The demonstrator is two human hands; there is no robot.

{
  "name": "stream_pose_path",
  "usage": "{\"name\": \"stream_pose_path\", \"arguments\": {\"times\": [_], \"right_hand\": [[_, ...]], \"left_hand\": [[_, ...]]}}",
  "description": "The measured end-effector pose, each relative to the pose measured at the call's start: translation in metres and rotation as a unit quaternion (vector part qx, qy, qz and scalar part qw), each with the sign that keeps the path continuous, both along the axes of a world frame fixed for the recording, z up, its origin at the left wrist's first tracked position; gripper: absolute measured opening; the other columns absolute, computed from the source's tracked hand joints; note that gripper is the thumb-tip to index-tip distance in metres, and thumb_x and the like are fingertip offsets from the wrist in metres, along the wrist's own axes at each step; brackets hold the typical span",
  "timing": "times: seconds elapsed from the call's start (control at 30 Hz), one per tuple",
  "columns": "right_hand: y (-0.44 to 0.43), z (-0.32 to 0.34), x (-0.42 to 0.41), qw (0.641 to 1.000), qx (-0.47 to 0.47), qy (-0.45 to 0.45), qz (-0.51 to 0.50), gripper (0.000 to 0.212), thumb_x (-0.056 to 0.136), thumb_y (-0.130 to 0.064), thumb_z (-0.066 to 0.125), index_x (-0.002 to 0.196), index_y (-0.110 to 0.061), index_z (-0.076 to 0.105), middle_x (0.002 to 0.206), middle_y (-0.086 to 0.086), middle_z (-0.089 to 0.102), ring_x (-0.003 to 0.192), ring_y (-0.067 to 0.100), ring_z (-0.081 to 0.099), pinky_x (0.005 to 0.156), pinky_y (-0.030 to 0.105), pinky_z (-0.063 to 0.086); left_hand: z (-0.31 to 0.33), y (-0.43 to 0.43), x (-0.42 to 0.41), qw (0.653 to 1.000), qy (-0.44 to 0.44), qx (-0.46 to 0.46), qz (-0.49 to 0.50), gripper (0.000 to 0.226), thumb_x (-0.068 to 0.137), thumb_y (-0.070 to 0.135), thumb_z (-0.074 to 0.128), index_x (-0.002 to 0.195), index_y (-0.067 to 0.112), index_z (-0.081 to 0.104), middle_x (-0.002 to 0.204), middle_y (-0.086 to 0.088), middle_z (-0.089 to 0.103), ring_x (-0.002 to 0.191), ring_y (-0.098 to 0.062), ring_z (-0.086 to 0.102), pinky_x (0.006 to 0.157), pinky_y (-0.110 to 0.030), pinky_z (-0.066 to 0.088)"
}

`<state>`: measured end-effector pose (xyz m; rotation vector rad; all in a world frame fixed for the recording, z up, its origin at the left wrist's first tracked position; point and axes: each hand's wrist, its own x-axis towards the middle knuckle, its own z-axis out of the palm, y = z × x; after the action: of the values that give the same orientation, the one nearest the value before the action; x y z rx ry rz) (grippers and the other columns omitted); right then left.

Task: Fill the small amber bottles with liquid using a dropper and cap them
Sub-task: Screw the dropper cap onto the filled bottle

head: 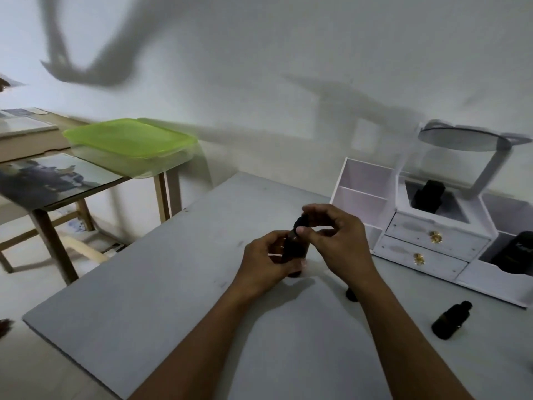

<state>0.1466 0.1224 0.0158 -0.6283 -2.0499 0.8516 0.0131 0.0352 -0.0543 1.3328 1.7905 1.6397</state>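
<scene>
Head view: left grip (268, 264) wraps the upright amber bottle (294, 247) at the centre of the worktop (144, 313). The right grip (337, 243) pinches its black top (298, 224); capping or uncapping, I cannot tell. A second bottle (451, 320) lies at 4 o'clock, seemingly capped, so work likely remains.

Left hand (268, 262) covers most of the small dark amber glass bottle (294, 246); liquid level not visible. Its black cap (298, 223) sits half under right hand (337, 241) fingers. Small dark round item (351, 295) behind right wrist: only a bit shows. Black container (516, 255) in white wooden organiser (432, 246) is cut by right edge, label unreadable. Dark object (427, 196) in middle compartment too blurred to ID.
</scene>
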Motion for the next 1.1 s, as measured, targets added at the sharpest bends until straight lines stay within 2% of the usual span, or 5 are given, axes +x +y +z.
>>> {"name": "stream_pose_path", "arguments": {"times": [0.13, 0.33, 0.47, 0.87, 1.1], "right_hand": [[0.0017, -0.0054, -0.0015, 1.000, -0.001, -0.003, 0.003, 0.031, 0.083, -0.014, 0.078, 0.112, -0.025, 0.072, 0.102, -0.013, 0.074, 0.096, -0.001, 0.069, 0.083, 0.025, 0.059], [0.0043, -0.0080, -0.0064, 1.000, 0.002, -0.011, 0.018, 0.036, 0.090, -0.009, 0.070, 0.119, -0.029, 0.069, 0.109, -0.012, 0.072, 0.104, -0.001, 0.066, 0.079, 0.016, 0.053], [0.0049, -0.0084, -0.0077, 1.000, -0.005, -0.008, 0.020, 0.037, 0.091, -0.009, 0.068, 0.122, -0.029, 0.067, 0.110, -0.012, 0.071, 0.105, -0.005, 0.063, 0.075, 0.006, 0.050], [0.0052, -0.0077, -0.0033, 1.000, -0.021, 0.012, -0.005, 0.027, 0.080, -0.021, 0.082, 0.106, -0.023, 0.073, 0.094, -0.014, 0.074, 0.088, -0.003, 0.070, 0.075, 0.010, 0.054], [0.0020, -0.0089, -0.0062, 0.998, -0.036, 0.039, -0.021, 0.039, 0.070, -0.031, 0.089, 0.104, -0.024, 0.071, 0.091, -0.016, 0.072, 0.084, -0.005, 0.068, 0.070, 0.008, 0.053]], "left_hand": [[0.0013, 0.0008, 0.0017, 1.000, 0.006, -0.011, 0.013, 0.052, 0.072, 0.033, 0.083, 0.120, 0.026, 0.064, 0.108, 0.012, 0.069, 0.095, 0.004, 0.065, 0.080, -0.011, 0.052], [0.0014, 0.0009, 0.0010, 1.000, -0.011, -0.010, 0.017, 0.056, 0.071, 0.034, 0.083, 0.122, 0.023, 0.064, 0.111, 0.008, 0.071, 0.100, -0.007, 0.067, 0.091, -0.027, 0.055], [0.0011, 0.0020, 0.0006, 1.000, -0.010, -0.012, 0.016, 0.057, 0.071, 0.035, 0.084, 0.123, 0.023, 0.064, 0.112, 0.008, 0.070, 0.099, -0.007, 0.067, 0.090, -0.027, 0.055], [0.0000, 0.0022, 0.0004, 1.000, -0.012, -0.006, 0.015, 0.057, 0.068, 0.034, 0.086, 0.120, 0.023, 0.066, 0.108, 0.009, 0.071, 0.097, -0.006, 0.068, 0.087, -0.027, 0.056], [-0.0004, 0.0029, 0.0017, 1.000, -0.005, -0.008, 0.019, 0.056, 0.070, 0.034, 0.085, 0.121, 0.026, 0.064, 0.111, 0.009, 0.070, 0.099, -0.008, 0.066, 0.087, -0.021, 0.055]]}}
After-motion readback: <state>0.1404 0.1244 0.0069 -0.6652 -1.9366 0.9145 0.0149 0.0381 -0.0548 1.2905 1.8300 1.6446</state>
